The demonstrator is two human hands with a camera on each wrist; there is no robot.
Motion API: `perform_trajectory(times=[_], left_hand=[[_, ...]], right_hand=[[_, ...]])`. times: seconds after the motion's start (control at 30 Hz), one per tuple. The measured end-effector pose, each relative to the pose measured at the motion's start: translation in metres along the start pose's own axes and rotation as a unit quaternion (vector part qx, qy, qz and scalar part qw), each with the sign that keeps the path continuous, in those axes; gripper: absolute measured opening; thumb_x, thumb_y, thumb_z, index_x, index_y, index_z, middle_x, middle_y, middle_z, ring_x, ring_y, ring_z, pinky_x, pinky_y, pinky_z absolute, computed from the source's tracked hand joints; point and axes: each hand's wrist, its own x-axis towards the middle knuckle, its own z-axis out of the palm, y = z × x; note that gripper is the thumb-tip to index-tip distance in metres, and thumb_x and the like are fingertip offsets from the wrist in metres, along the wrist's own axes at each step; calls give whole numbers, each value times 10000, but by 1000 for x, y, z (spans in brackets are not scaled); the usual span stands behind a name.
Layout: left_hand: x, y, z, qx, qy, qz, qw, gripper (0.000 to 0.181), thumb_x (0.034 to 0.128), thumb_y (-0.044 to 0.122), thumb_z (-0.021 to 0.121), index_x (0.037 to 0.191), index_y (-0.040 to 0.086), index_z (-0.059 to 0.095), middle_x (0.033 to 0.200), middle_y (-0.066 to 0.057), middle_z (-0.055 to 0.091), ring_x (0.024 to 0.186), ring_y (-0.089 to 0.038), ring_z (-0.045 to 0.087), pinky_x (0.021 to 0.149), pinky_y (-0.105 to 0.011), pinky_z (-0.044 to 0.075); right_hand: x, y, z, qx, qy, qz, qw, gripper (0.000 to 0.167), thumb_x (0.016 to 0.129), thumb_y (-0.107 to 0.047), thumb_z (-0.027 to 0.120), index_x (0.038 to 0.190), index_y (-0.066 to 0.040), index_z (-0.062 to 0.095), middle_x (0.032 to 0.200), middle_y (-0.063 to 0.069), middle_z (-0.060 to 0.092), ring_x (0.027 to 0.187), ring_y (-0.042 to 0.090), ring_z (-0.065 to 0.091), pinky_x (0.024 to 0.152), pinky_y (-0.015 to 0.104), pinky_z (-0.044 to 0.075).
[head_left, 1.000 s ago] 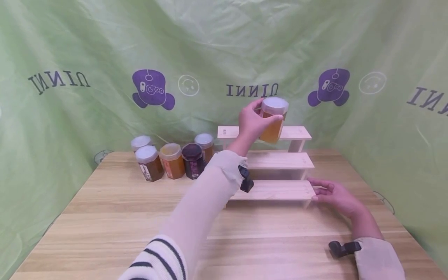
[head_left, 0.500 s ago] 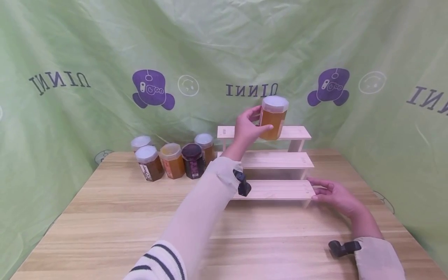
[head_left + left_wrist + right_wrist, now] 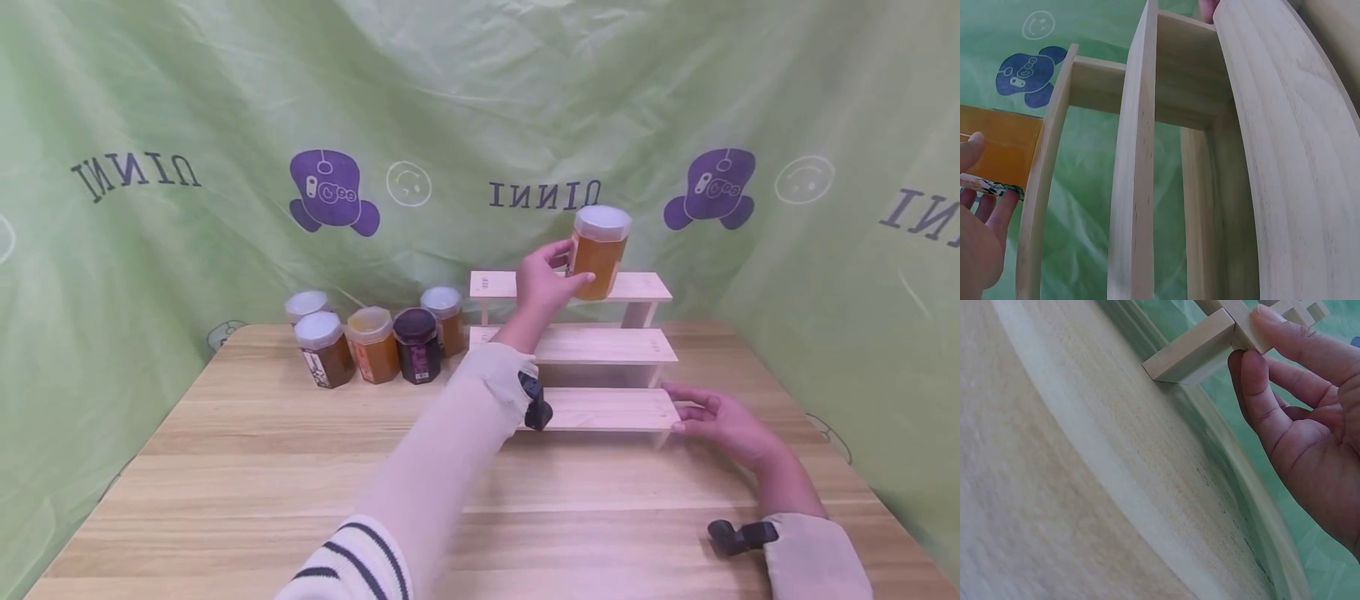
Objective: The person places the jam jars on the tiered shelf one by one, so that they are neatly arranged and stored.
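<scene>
My left hand (image 3: 542, 283) holds a jar of amber honey (image 3: 598, 258) with a whitish lid, at the top step of a three-tier wooden shelf (image 3: 581, 345). In the left wrist view, the thumb lies across the jar (image 3: 1004, 147) and the fingers are at its labelled side. The jar's base is close to the top board (image 3: 1044, 181); whether it bears on the board I cannot tell. My right hand (image 3: 727, 427) pinches the right end of the lowest board (image 3: 607, 408). In the right wrist view, thumb and forefinger grip that board end (image 3: 1249, 331).
Left of the shelf stand several jars: a dark purple one (image 3: 418, 350), an orange one (image 3: 375, 350), a brown one (image 3: 327, 354), an amber one (image 3: 447, 325) and one behind with a white lid (image 3: 306, 303). A green printed curtain (image 3: 450, 100) surrounds the wooden table (image 3: 247, 467).
The left thumb and fingers have slid lower on the jar, uncovering more of it. The jar has shifted slightly right and stands straighter. The right hand keeps its place on the shelf.
</scene>
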Motion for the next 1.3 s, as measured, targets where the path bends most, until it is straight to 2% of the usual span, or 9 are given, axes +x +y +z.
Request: perform_trajectory(times=[0.2, 0.3, 0.43, 0.53, 0.7, 0.87, 1.07, 1.3], left_hand=[[-3, 4, 13, 414, 264, 187, 9986, 523, 716, 53, 855, 1204, 145, 692, 1140, -7, 706, 1065, -131, 652, 896, -214, 503], [-6, 3, 17, 511, 325, 230, 9979, 506, 720, -6, 829, 1189, 132, 700, 1105, -21, 715, 1027, -129, 662, 865, -187, 509], [-9, -2, 20, 110, 197, 220, 9995, 514, 714, -85, 803, 1188, 79, 695, 1099, -93, 708, 913, -166, 705, 698, -135, 536], [-10, -6, 20, -224, 132, 233, 9994, 506, 711, -102, 801, 1182, 47, 691, 1105, -139, 688, 857, -203, 719, 638, -122, 533], [-12, -6, 21, -451, 114, 327, 9984, 472, 702, -64, 830, 1145, 35, 699, 1097, -101, 648, 884, -203, 706, 655, -135, 539], [-19, -5, 16, -731, -66, 496, 9961, 467, 690, -50, 842, 1127, 24, 694, 1068, -54, 631, 921, -187, 675, 677, -153, 548], [-29, -3, 7, -924, -342, 930, 9908, 450, 697, -37, 845, 1116, -5, 683, 1045, -67, 630, 933, -189, 656, 709, -169, 553], [-39, 3, -3, -1294, -549, 1493, 9787, 432, 714, -10, 847, 1108, -54, 674, 1068, -183, 639, 942, -341, 652, 769, -304, 581]], right_hand=[[0, -1, 1, 3, 57, 161, 9999, 670, 873, 8, 678, 1435, 119, 332, 1149, 2, 681, 1032, 122, 656, 866, 223, 524], [0, -2, 1, -78, 47, 212, 9997, 684, 876, -17, 686, 1445, 107, 328, 1172, 41, 674, 1043, 125, 652, 878, 216, 515], [0, -1, 2, -97, 36, 261, 9996, 697, 874, -27, 692, 1449, 105, 321, 1182, 40, 669, 1043, 124, 651, 879, 219, 515], [0, 0, 1, -88, 28, 257, 9996, 697, 873, -22, 690, 1444, 118, 317, 1163, 18, 677, 1037, 124, 654, 874, 221, 518], [-2, -1, 1, -85, 6, 147, 9999, 670, 881, -8, 677, 1434, 129, 325, 1149, -2, 680, 1031, 115, 655, 864, 210, 519], [-2, -2, 2, -49, 10, 92, 9999, 658, 881, 9, 672, 1435, 120, 335, 1157, -14, 667, 1020, 113, 652, 851, 216, 527], [-1, 0, 0, -29, 37, 233, 9997, 661, 873, -10, 687, 1442, 82, 363, 1151, -5, 670, 1017, 124, 655, 855, 221, 528], [-1, 2, -2, -85, 69, 257, 9996, 654, 873, -12, 689, 1445, 63, 379, 1140, -34, 676, 1011, 115, 655, 843, 217, 528]])
